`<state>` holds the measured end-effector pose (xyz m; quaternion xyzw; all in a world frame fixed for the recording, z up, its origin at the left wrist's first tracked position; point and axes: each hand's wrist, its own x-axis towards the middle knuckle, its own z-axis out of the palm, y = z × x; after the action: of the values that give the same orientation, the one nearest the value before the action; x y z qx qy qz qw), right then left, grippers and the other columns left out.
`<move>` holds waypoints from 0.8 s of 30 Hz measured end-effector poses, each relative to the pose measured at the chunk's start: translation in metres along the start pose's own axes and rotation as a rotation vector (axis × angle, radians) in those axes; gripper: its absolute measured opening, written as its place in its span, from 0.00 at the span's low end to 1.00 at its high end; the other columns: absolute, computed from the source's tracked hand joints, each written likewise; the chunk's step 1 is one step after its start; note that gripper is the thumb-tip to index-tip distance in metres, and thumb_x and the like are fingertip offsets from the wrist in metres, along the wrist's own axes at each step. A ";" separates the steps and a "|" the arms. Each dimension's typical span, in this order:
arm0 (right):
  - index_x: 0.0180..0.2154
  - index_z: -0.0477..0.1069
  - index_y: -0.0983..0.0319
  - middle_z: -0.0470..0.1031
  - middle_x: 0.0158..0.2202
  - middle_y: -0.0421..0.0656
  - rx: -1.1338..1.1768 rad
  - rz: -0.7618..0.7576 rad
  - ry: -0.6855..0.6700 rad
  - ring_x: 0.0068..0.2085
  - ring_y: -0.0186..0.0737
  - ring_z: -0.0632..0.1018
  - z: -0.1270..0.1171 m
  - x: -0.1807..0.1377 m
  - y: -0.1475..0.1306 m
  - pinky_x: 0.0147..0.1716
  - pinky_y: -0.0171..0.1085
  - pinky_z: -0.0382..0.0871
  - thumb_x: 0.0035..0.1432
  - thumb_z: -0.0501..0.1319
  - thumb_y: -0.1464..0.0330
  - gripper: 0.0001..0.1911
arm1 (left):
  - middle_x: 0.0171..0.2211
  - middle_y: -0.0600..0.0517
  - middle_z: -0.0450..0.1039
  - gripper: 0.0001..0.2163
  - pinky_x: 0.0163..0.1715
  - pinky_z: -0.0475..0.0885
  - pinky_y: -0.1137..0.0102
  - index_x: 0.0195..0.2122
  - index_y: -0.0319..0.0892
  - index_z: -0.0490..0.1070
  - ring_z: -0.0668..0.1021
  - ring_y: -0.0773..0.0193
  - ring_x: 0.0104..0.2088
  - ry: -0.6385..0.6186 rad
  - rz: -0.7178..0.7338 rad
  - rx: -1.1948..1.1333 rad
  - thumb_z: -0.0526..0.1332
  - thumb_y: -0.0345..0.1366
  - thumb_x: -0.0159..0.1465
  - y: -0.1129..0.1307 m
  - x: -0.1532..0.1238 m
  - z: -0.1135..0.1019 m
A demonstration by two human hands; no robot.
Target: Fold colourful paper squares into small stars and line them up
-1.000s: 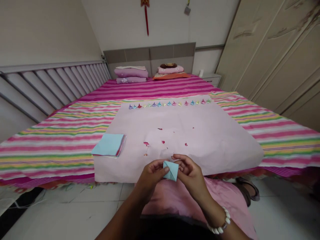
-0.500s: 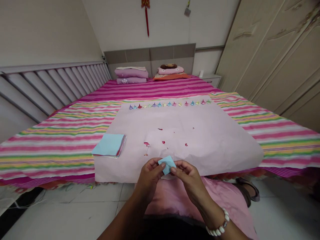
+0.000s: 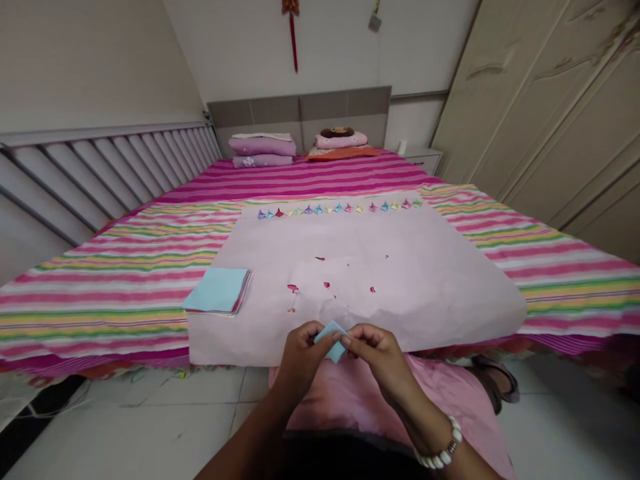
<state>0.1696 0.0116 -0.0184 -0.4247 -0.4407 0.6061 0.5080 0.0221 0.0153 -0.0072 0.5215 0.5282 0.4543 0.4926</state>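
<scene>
At ten o'clock from the blue square, a paper stack (image 3: 217, 290) lies over the left edge of the sheet (image 3: 450, 267) on the bed (image 3: 505, 233). The left hand (image 3: 305, 353) pinches the square (image 3: 334, 353) at nine o'clock — thumb on top. The square sits between both hands by the sheet's near edge, one corner toward twelve, where a row of folded papers (image 3: 319, 209) runs. The right hand (image 3: 383, 357) grips it at three — the bracelet (image 3: 443, 450) lies toward four.

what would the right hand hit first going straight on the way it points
The small blue paper that the right hand holds, then probably the left hand, though depth is hard to judge.
</scene>
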 end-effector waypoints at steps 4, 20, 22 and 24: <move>0.21 0.74 0.63 0.70 0.19 0.38 0.016 0.021 -0.009 0.24 0.33 0.68 0.000 -0.001 -0.001 0.27 0.34 0.60 0.47 0.68 0.62 0.12 | 0.15 0.59 0.57 0.16 0.22 0.57 0.73 0.15 0.41 0.62 0.61 0.70 0.20 0.046 0.042 0.083 0.64 0.42 0.53 -0.003 0.001 -0.002; 0.23 0.73 0.63 0.69 0.19 0.38 -0.174 -0.042 -0.049 0.23 0.34 0.67 -0.013 0.003 -0.002 0.25 0.34 0.59 0.48 0.66 0.57 0.15 | 0.24 0.54 0.69 0.07 0.28 0.62 0.72 0.27 0.40 0.74 0.68 0.66 0.26 -0.134 0.149 0.206 0.65 0.39 0.55 0.001 0.008 -0.027; 0.22 0.73 0.63 0.68 0.19 0.37 -0.213 -0.053 -0.088 0.23 0.33 0.65 -0.012 0.003 -0.005 0.24 0.34 0.57 0.49 0.66 0.57 0.15 | 0.26 0.54 0.70 0.07 0.30 0.62 0.72 0.30 0.41 0.75 0.68 0.65 0.28 -0.165 0.171 0.229 0.66 0.38 0.54 0.005 0.008 -0.023; 0.22 0.72 0.63 0.66 0.18 0.36 -0.235 -0.069 -0.102 0.22 0.33 0.64 -0.010 0.001 -0.007 0.23 0.33 0.56 0.49 0.66 0.58 0.15 | 0.22 0.56 0.64 0.08 0.27 0.60 0.73 0.24 0.40 0.72 0.66 0.67 0.25 -0.175 0.167 0.239 0.65 0.39 0.54 0.007 0.007 -0.018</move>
<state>0.1809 0.0147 -0.0144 -0.4344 -0.5483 0.5535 0.4520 0.0053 0.0235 0.0011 0.6560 0.4881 0.3806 0.4318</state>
